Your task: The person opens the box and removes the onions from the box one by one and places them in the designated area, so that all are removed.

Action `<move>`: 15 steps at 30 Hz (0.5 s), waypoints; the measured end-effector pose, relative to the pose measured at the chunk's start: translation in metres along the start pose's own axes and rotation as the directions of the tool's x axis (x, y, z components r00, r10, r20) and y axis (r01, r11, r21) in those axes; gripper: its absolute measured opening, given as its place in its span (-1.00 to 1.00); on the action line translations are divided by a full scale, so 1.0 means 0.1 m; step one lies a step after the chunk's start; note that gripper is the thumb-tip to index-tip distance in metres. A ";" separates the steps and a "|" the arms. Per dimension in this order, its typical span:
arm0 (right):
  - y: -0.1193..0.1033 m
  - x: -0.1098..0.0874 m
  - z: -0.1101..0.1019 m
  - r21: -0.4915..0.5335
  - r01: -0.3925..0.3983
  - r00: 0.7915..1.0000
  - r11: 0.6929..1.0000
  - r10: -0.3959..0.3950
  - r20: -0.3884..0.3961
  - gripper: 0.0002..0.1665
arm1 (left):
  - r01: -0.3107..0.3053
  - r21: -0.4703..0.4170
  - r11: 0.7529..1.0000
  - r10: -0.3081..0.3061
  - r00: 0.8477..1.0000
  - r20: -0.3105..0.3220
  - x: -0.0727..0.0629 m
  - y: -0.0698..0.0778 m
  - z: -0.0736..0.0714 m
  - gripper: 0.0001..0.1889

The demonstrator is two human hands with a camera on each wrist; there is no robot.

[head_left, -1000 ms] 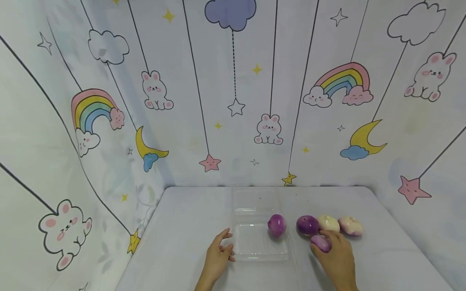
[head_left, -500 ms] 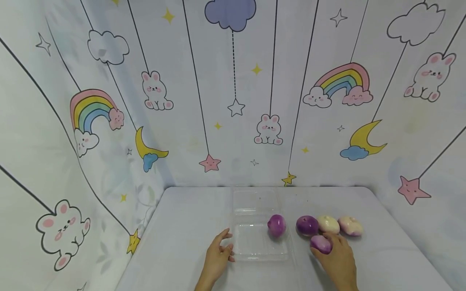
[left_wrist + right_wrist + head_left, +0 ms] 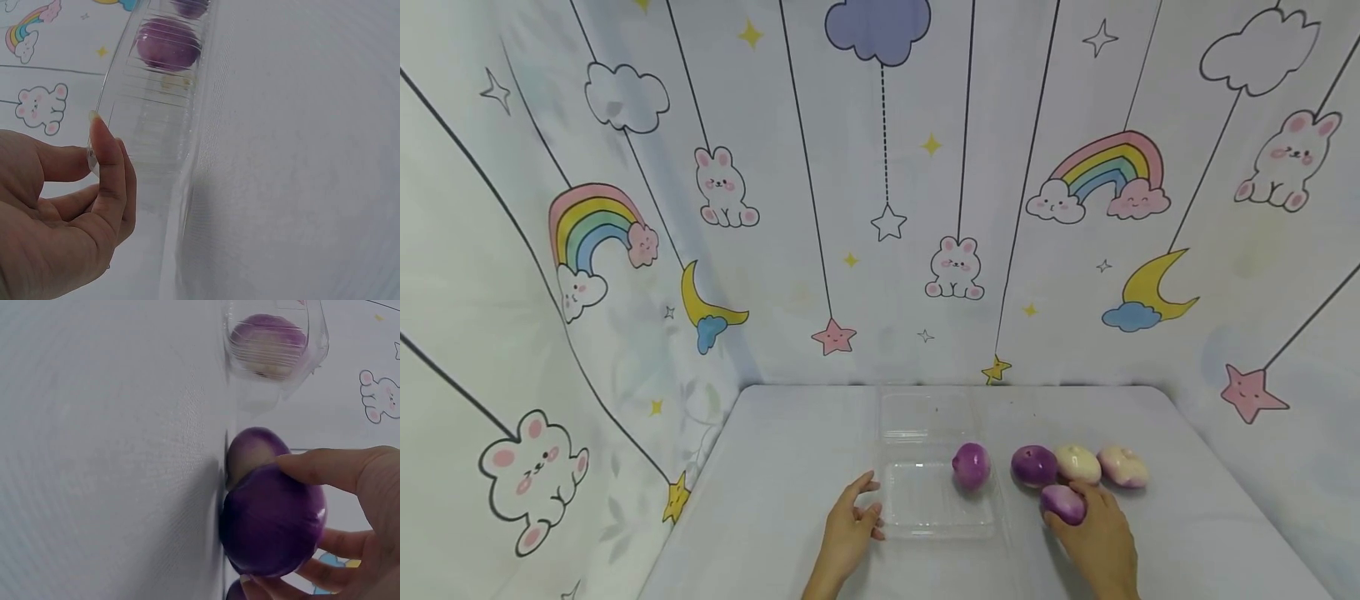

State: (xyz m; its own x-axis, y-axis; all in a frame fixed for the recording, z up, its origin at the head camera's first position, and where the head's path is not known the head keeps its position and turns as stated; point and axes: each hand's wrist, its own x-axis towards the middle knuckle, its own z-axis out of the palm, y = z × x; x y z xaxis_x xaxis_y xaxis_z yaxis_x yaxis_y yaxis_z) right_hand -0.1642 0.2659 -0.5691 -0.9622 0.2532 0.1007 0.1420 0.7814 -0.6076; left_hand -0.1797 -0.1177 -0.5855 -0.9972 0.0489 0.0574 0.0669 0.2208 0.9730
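Note:
In the head view my left hand [image 3: 847, 529] is at the left side of a clear plastic box [image 3: 940, 531] with its lid folded back. The left wrist view shows its thumb and fingers pinching the box rim [image 3: 100, 94]. A purple turnip [image 3: 972, 467] lies inside, at the right. My right hand [image 3: 1097, 533] grips another purple turnip [image 3: 272, 522], thumb on one side and fingers round the other. Behind it is a row of turnips: a dark purple one [image 3: 1033, 465], a cream one [image 3: 1078, 463] and a cream one tinged purple [image 3: 1123, 467].
A white cloth covers the table [image 3: 775, 492]. Behind it hangs a white curtain [image 3: 760, 275] printed with rabbits, rainbows and stars, which also runs along both sides. The box lid [image 3: 928, 414] lies toward the table's back edge.
The turnip in my right hand has turned slightly, showing more of its purple side. Both hands stay in nearly the same place; the whole view has shifted a little.

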 end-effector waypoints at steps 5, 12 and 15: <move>0.00 0.00 -0.02 0.006 -0.043 0.999 0.999 0.042 0.021 -0.01 | -0.004 0.017 1.000 0.004 1.000 0.008 -0.01 0.00 0.00 -0.41; -0.05 -0.01 -0.05 0.063 -0.041 0.998 0.997 0.044 -0.038 0.01 | -0.017 0.027 0.999 0.017 1.000 0.006 0.01 0.01 0.00 -0.41; -0.06 -0.01 -0.05 0.078 -0.038 0.996 0.996 0.044 -0.073 -0.01 | -0.010 0.024 1.000 0.010 1.000 0.002 0.01 0.02 0.01 -0.41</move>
State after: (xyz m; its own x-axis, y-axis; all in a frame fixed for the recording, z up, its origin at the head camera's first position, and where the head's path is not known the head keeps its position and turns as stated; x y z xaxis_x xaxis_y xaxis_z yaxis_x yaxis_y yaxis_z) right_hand -0.1629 0.2633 -0.5618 -0.9355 0.3280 0.1314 0.1597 0.7243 -0.6707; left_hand -0.1807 -0.1167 -0.5840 -0.9964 0.0526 0.0668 0.0777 0.2435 0.9668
